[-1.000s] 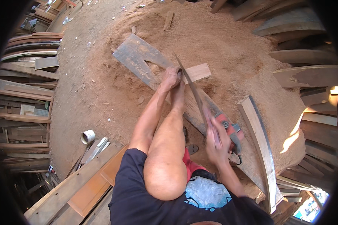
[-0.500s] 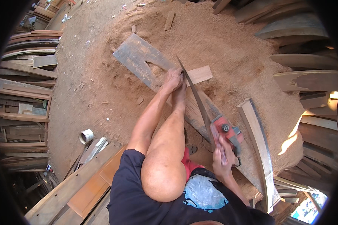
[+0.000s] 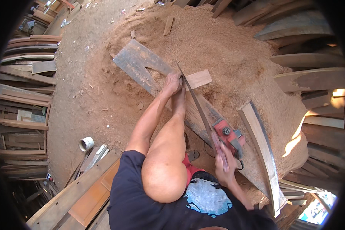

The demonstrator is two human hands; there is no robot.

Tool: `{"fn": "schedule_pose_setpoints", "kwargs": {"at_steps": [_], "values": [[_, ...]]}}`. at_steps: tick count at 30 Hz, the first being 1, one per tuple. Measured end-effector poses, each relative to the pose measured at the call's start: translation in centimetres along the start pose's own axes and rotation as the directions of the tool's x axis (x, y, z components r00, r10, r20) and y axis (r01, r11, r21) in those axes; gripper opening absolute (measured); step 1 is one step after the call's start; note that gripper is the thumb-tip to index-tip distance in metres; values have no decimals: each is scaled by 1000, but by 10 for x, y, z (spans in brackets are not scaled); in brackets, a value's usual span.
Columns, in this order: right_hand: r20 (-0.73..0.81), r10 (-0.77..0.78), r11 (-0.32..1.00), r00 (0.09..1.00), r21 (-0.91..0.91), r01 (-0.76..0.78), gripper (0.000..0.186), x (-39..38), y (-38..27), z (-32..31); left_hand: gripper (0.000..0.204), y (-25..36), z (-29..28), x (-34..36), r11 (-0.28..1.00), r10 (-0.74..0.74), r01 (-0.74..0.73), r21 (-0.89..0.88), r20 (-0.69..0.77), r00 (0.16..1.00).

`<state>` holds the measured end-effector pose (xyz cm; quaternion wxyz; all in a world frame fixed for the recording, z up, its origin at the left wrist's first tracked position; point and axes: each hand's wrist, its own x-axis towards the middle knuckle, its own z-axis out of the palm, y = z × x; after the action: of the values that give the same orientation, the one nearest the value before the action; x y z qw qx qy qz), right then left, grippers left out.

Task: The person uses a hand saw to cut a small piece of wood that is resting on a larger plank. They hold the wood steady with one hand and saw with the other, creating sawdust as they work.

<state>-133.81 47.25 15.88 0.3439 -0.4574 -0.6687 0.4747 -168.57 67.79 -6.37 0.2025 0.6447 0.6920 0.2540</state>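
Observation:
My right hand [image 3: 223, 165] is closed round the handle of a long handsaw [image 3: 198, 102], low on the right. The saw's blade slants up and left, against a short pale wood piece [image 3: 200, 79]. My left hand [image 3: 172, 84] grips this piece beside the blade; its fingertips are partly hidden. My bare foot [image 3: 178, 101] presses down right below that hand. Under them lies a long grey-brown board [image 3: 136, 63] with a V-shaped notch at its far end. A red electric planer [image 3: 227, 134] rests on the board just right of the saw.
A curved wood beam [image 3: 260, 149] lies right of the planer. Sawdust [image 3: 234, 57] covers the ground around the board. Stacked planks [image 3: 25, 124] line the left, and curved timbers [image 3: 312, 80] the right. A white cup-like container [image 3: 86, 143] lies near wood panels [image 3: 90, 203] at lower left.
The handsaw and my right hand have drawn back slightly toward me. My left hand and foot keep their place on the wood piece. The whole view has shifted a little.

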Motion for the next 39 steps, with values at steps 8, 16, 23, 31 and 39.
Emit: {"fn": "schedule_pose_setpoints", "kwargs": {"at_steps": [8,16,23,31,39], "values": [[-103,22,999,994,25,-20,43,212,82,103,16,11,2,-5,998,56,-59,-34,-81,995],[-63,-80,997,995,-27,78,32,159,25,65,20,-6,11,3,997,-7,4,-79,-38,999],[-12,-67,995,998,-71,66,37,18,17,7,20,-6,8,-9,999,31,-33,-35,-59,998],[14,-30,999,999,-45,31,31,252,66,107,19,-4,18,-8,1000,8,-9,-9,-44,999],[-45,-52,995,998,86,56,39,-1,13,6,13,12,1,-8,999,41,-42,-8,-89,995]]}}
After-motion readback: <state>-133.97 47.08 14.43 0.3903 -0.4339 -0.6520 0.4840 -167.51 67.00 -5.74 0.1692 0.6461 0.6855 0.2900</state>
